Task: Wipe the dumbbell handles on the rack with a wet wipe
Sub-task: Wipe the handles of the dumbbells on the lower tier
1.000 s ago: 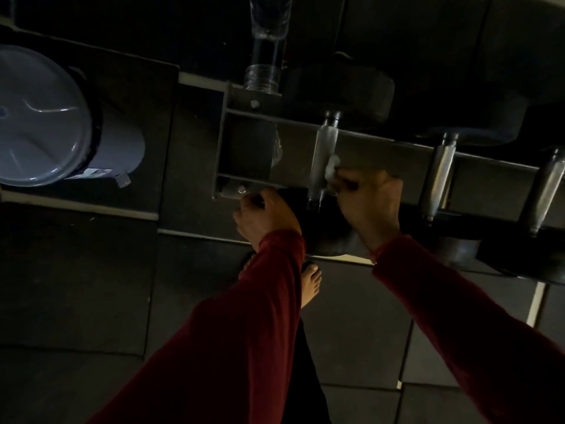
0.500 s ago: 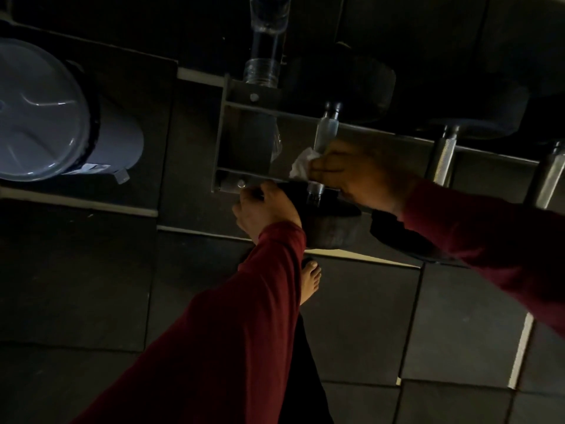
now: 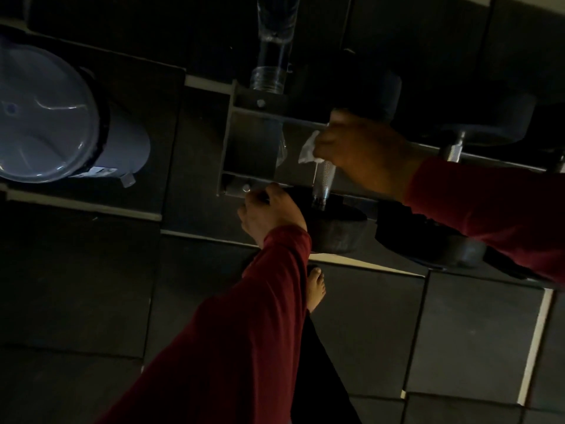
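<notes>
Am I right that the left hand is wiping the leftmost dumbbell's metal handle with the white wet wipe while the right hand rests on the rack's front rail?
Not quite: the hands are swapped. In the head view, the right hand holds the white wet wipe on the leftmost dumbbell's metal handle, while the left hand rests on the rack's front rail.

Right hand [image 3: 363,157] with wipe [image 3: 308,148] around handle [image 3: 324,182]

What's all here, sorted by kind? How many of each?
Dumbbell handles showing: 2
Wet wipe: 1
Rack: 1
Clear bottle: 1
Lidded bin: 1
Hands: 2, left, right
Total: 8
</notes>
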`<state>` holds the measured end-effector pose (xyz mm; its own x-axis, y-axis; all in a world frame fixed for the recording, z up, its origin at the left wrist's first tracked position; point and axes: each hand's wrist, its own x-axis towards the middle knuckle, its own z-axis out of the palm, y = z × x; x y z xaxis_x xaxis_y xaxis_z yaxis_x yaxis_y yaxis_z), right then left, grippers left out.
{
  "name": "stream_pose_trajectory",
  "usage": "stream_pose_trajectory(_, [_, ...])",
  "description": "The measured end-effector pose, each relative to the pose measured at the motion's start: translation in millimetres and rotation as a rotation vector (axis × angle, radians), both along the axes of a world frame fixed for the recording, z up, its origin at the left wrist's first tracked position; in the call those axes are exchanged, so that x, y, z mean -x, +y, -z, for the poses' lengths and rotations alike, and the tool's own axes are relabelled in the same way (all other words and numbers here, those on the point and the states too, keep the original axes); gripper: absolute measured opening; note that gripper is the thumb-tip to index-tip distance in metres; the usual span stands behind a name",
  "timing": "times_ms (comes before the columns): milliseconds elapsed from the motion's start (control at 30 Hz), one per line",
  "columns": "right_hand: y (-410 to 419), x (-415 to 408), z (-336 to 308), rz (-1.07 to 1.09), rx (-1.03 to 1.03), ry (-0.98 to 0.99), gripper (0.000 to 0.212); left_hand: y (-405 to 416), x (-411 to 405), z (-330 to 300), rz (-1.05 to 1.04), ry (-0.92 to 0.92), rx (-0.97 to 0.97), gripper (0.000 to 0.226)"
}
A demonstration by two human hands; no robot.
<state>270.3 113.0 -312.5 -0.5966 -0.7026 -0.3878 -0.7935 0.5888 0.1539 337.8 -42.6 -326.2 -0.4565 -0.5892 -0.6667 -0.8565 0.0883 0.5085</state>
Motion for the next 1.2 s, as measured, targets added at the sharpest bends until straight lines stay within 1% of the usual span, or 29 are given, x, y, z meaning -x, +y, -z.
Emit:
stream_pose_trajectory(33, [-3.0,-6.6,-0.9,-0.02,-0.035,0.034,0.03,-0.1,-0.4,1.3,-0.002,-0.002,-0.001,0.038])
stream_pose_trajectory(67, [-5.6,-15.8,-3.9,-0.015,-0.063,0.009,0.032,0.0,-0.2,1.2,0.004,-0.007,0.006,0.038])
stream_pose_trajectory(100, [-7.4,-24.3,-3.8,-0.005,0.03,-0.062,0.033,0.1,-0.3,2.0,0.011,-0.009,0.014,0.038])
stream_pose_trajectory(167, [-4.8,-33.6,-4.4,0.125,0.284,-0.283,0.029,0.4,-0.4,3.7,0.016,0.005,0.019,0.04])
stream_pose_trajectory(200, [-1.1,-34.1,-5.7,0.197,0.39,-0.356,0.027,0.4,-0.3,4.9,0.023,0.009,0.022,0.041])
stream_pose_trajectory(267, [6.9,-34.5,-10.1,0.434,0.511,-0.449,0.026,0.0,-1.4,7.6,0.059,0.025,0.054,0.043])
stream_pose_trajectory(333, [20.0,-37.5,-15.9,0.736,0.626,-0.46,0.024,0.5,-3.9,6.6,0.119,0.068,0.115,0.044])
stream_pose_trajectory(400, [41.6,-44.7,-22.3,1.027,0.773,-0.496,0.025,7.6,-11.0,-2.9,0.232,0.106,0.203,0.039])
stream_pose_trajectory(433, [54.9,-50.3,-25.8,1.131,0.842,-0.534,0.029,13.9,-17.5,-9.0,0.295,0.135,0.258,0.035])
stream_pose_trajectory(467, [69.3,-56.0,-29.3,1.233,0.903,-0.588,0.033,22.9,-25.7,-16.7,0.363,0.189,0.317,0.031])
stream_pose_trajectory(533, [98.9,-71.4,-38.2,1.368,0.98,-0.668,0.037,49.3,-46.2,-35.2,0.505,0.353,0.399,0.027])
stream_pose_trajectory(600, [122.6,-83.2,-49.2,1.447,0.993,-0.682,0.032,84.0,-65.1,-47.2,0.6,0.508,0.376,0.028])
stream_pose_trajectory(667, [146.5,-95.0,-57.5,1.474,0.931,-0.678,0.006,122.9,-79.2,-48.8,0.621,0.549,0.252,0.029])
stream_pose_trajectory(700, [156.7,-101.3,-61.4,1.443,0.854,-0.685,0.021,141.8,-84.1,-45.0,0.604,0.512,0.181,0.03])
stream_pose_trajectory(733, [165.1,-108.6,-63.1,1.457,0.779,-0.698,0.031,159.1,-86.7,-40.4,0.56,0.44,0.125,0.032])
stream_pose_trajectory(767, [174.2,-114.9,-56.4,1.453,0.765,-0.692,0.028,173.6,-87.5,-34.2,0.49,0.344,0.087,0.034])
stream_pose_trajectory(800, [178.3,-120.6,-51.9,1.46,0.746,-0.67,0.019,185.1,-86.8,-27.6,0.407,0.238,0.064,0.035])
stream_pose_trajectory(833, [180.9,-125.5,-43.7,1.416,0.71,-0.648,0.016,193.2,-84.8,-22.0,0.329,0.144,0.06,0.035])
stream_pose_trajectory(900, [182.3,-129.7,-23.7,1.359,0.622,-0.566,0.02,201.1,-80.2,-14.7,0.224,0.051,0.094,0.038])
stream_pose_trajectory(967, [179.3,-129.0,-6.1,1.359,0.606,-0.513,0.022,203.6,-78.0,-9.9,0.145,0.073,0.125,0.047])
stream_pose_trajectory(1000, [178.2,-128.1,2.3,1.396,0.617,-0.482,0.02,204.6,-78.1,-7.8,0.106,0.103,0.133,0.055])
stream_pose_trajectory(1100, [178.7,-127.0,19.7,1.472,0.589,-0.381,0.009,206.0,-79.5,-5.7,0.03,0.156,0.143,0.07])
stream_pose_trajectory(1200, [182.7,-125.6,28.6,1.501,0.591,-0.414,0.011,205.8,-79.7,-3.6,-0.022,0.209,0.133,0.076])
